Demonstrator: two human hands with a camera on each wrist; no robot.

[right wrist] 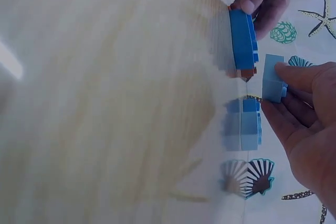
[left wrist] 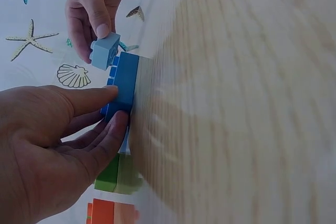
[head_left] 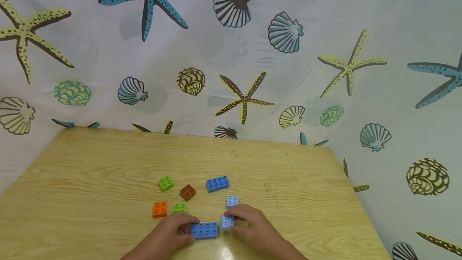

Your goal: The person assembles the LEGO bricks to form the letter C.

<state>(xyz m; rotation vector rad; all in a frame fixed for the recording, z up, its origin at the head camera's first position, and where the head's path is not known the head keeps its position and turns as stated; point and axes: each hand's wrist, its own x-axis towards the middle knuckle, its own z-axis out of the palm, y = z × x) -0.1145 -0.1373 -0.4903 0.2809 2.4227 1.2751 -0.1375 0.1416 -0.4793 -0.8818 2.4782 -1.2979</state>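
Observation:
My left hand (head_left: 174, 231) pinches a long blue toy brick (head_left: 204, 231) by its left end, and the brick rests studs up on the table. Just right of that brick, my right hand (head_left: 252, 228) grips a small light blue brick (head_left: 227, 221) between thumb and fingers. In the left wrist view this light blue brick (left wrist: 105, 51) is raised off the table, tilted, near the far end of the blue brick (left wrist: 125, 77). A gap shows between the two in the right wrist view, where the held light blue brick (right wrist: 273, 78) hangs above the tabletop.
Behind my right hand sits another light blue brick (head_left: 232, 201), with a second long blue brick (head_left: 217, 183) farther back. To the left lie a brown brick (head_left: 188, 192), two green bricks (head_left: 166, 183) and an orange brick (head_left: 160, 209). A patterned curtain hangs behind the wooden table (head_left: 108, 159).

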